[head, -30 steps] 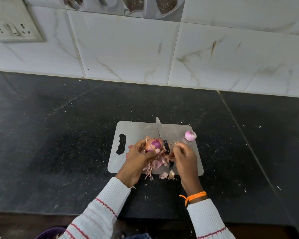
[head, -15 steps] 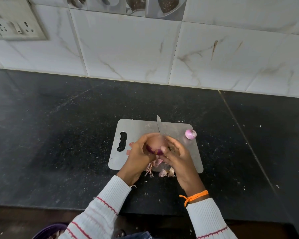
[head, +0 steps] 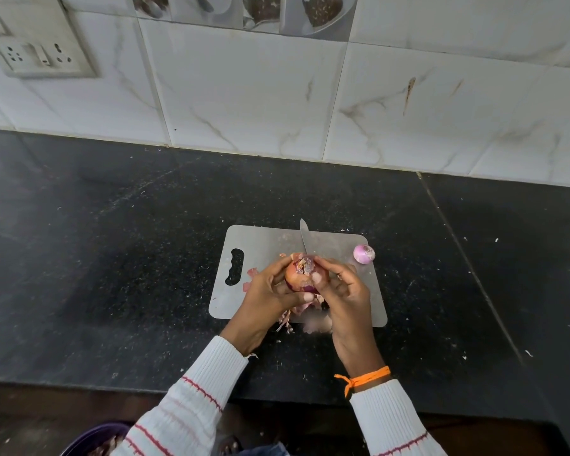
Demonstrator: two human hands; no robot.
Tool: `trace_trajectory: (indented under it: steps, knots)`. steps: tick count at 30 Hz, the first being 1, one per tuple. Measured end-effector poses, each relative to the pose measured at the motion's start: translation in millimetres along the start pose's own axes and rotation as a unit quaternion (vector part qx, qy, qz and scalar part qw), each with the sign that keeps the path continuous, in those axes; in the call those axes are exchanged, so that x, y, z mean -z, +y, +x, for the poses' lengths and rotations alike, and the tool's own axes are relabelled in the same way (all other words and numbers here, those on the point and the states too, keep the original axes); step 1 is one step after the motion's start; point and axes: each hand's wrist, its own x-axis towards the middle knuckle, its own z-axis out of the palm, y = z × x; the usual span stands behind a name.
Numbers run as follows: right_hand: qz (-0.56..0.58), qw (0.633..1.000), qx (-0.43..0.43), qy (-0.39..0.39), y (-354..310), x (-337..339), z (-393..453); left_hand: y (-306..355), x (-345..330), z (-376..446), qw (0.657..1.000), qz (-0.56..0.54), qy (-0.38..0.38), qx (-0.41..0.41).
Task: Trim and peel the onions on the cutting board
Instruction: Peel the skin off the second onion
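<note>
I hold a brown-skinned onion [head: 301,274] above the middle of the grey cutting board [head: 264,245]. My left hand [head: 270,291] cups it from the left, thumb under its near side. My right hand [head: 341,287] grips it from the right, fingertips on its papery top. A small peeled purple onion [head: 364,253] lies at the board's right edge. The knife blade [head: 304,236] lies on the board behind the onion, tip pointing away; its handle is hidden by my hands. Loose skins [head: 310,319] lie at the board's near edge.
The board sits on a black stone counter [head: 112,258] speckled with peel bits. A tiled wall [head: 244,103] stands behind, with a socket panel [head: 43,55] at upper left. A dark bowl rim [head: 89,439] shows below the counter's front edge.
My right hand came from beside the skins onto the onion, so both hands now grip it. The onion has been turned; its dry top now faces up.
</note>
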Motion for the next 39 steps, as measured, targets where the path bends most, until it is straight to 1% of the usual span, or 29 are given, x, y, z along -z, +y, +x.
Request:
trace_trajectory:
  steps: [5,8,9,10,12,15,17,19,23,25,27,28,30,32,33,34,36,39]
  knots:
    - [-0.045,0.998,0.035,0.016,7,-4,-2,1,-1,-1,1.000,0.006,0.020,-0.007]
    - [-0.017,0.994,-0.002,0.111,11,-2,4,-3,-2,-5,1.000,0.025,0.000,0.004]
    - [-0.015,0.992,-0.008,0.129,11,0,6,-5,-3,-7,1.000,0.029,-0.005,0.011]
    - [-0.020,0.991,-0.010,0.131,11,1,6,-5,-5,-8,0.999,0.033,-0.005,0.011]
    - [-0.019,0.993,-0.019,0.117,11,1,4,-4,-5,-8,0.999,0.051,0.014,-0.005]
    - [-0.013,0.997,-0.051,0.060,10,-2,-1,-1,-1,-3,0.995,0.075,0.048,-0.036]
    - [-0.045,0.997,-0.061,0.015,9,-3,-1,-1,0,-4,0.994,0.083,0.058,-0.047]
    - [-0.072,0.996,-0.058,-0.006,8,-3,0,-1,0,-5,0.994,0.081,0.053,-0.052]
    - [-0.084,0.996,-0.020,0.025,11,-5,0,-2,-1,-4,0.996,0.061,0.047,-0.034]
    - [-0.082,0.995,-0.022,0.047,12,-5,1,-2,-1,-4,0.997,0.057,0.048,-0.020]
    - [-0.099,0.993,-0.011,0.061,9,-3,1,-4,-1,-3,0.996,0.068,0.056,-0.024]
    - [-0.115,0.992,0.006,0.055,8,-1,2,-4,-2,-2,0.995,0.076,0.063,-0.026]
    - [-0.150,0.988,0.043,0.013,2,3,4,-3,-1,-1,0.993,0.091,0.072,-0.025]
    - [-0.219,0.972,0.082,-0.024,1,4,4,-3,0,0,0.991,0.111,0.068,-0.029]
    - [-0.254,0.961,0.104,-0.026,1,4,4,-3,0,1,0.990,0.123,0.065,-0.036]
    - [-0.275,0.954,0.122,-0.015,2,3,5,-2,1,1,0.988,0.138,0.061,-0.044]
    - [-0.267,0.954,0.129,0.031,4,2,5,-1,0,2,0.982,0.172,0.054,-0.057]
    - [-0.231,0.963,0.088,0.106,6,7,9,-3,1,3,0.982,0.175,0.054,-0.054]
